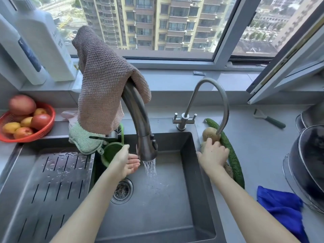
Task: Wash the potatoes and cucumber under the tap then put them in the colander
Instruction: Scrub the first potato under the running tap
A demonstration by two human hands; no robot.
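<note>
Water runs from the big dark tap (146, 146) into the sink (175, 207). My left hand (127, 161) is open, palm up, just left of the stream and holding nothing. On the counter right of the sink lie potatoes (209, 133) and a long green cucumber (234, 158). My right hand (213, 155) rests on top of a potato beside the cucumber; whether its fingers have closed round the potato I cannot tell. A second, rougher potato (228, 170) shows under my right wrist. The metal colander (310, 160) stands at the right edge.
A thin second tap (210, 95) arches over the potatoes. A brown cloth (103, 81) hangs over the big tap. A red fruit basket (26, 123) sits at the left, a green cup (110, 153) by the sink, a blue cloth (284, 207) and a peeler (270, 118) at the right.
</note>
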